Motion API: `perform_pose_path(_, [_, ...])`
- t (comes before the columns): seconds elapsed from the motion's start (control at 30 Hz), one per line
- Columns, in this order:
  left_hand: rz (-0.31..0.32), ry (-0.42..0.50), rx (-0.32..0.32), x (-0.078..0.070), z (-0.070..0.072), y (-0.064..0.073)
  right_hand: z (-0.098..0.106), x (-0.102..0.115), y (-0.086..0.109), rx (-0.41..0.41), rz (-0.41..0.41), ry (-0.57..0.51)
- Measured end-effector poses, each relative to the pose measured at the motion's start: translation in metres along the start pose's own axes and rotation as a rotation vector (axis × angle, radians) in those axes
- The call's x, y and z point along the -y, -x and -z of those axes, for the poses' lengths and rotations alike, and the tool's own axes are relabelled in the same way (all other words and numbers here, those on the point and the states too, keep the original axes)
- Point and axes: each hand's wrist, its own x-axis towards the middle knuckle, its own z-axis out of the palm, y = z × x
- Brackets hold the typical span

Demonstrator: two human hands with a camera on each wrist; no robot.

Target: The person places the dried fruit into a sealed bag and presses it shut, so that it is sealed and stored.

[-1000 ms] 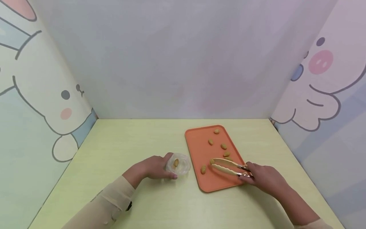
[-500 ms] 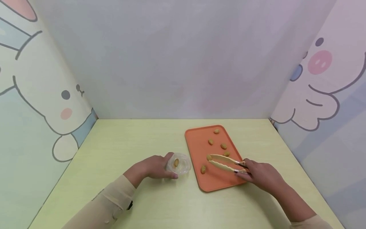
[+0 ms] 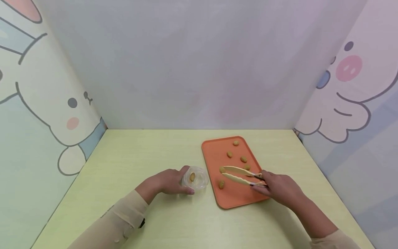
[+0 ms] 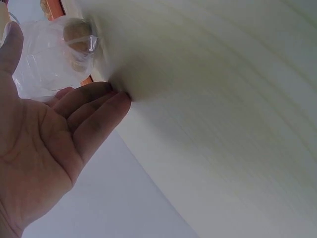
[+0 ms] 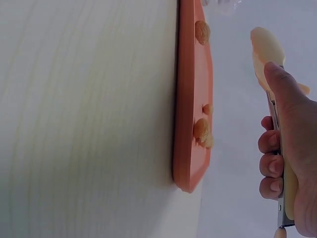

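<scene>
In the head view my left hand (image 3: 172,181) holds a clear, crinkly plastic container (image 3: 200,179) on the table, thumb and fingers on its sides. Brown walnut-like lumps (image 4: 77,34) show through its wall in the left wrist view. My right hand (image 3: 281,188) grips tongs (image 3: 239,175) with cream scalloped ends over an orange tray (image 3: 233,200). At the tongs' tips is one brown lump (image 3: 222,169), raised above the tray's left part. Several similar lumps lie on the tray, one (image 3: 221,184) near its left edge; another (image 3: 247,167) is partly behind the tongs.
The tray stands just right of the container on a pale yellow table (image 3: 149,148). A grey back wall (image 3: 199,69) and side walls with cartoon animals enclose the table.
My right hand has moved the tongs left and slightly up, carrying the brown lump at their tips toward the container. My left hand and the container have stayed nearly still.
</scene>
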Motion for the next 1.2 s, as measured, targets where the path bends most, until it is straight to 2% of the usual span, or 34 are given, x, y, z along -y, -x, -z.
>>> perform_pose_path(0.17, [0.000, -0.007, 0.000, 0.000, -0.001, -0.002, 0.000, 0.006, -0.007, 0.008, 0.011, -0.001])
perform_pose_path(0.43, [0.008, -0.009, -0.002, 0.002, -0.002, -0.002, 0.001, 0.015, -0.018, -0.039, 0.072, 0.010])
perform_pose_path(0.83, [-0.002, -0.004, -0.009, 0.000, -0.001, 0.000, 0.003, 0.031, -0.031, -0.057, 0.114, 0.031])
perform_pose_path(1.07, [0.002, -0.002, -0.003, -0.002, -0.001, -0.001, 0.004, 0.039, -0.037, -0.029, 0.120, 0.039])
perform_pose_path(1.2, [0.003, -0.002, -0.004, -0.002, -0.001, 0.000, 0.004, 0.044, -0.040, -0.040, 0.145, 0.050])
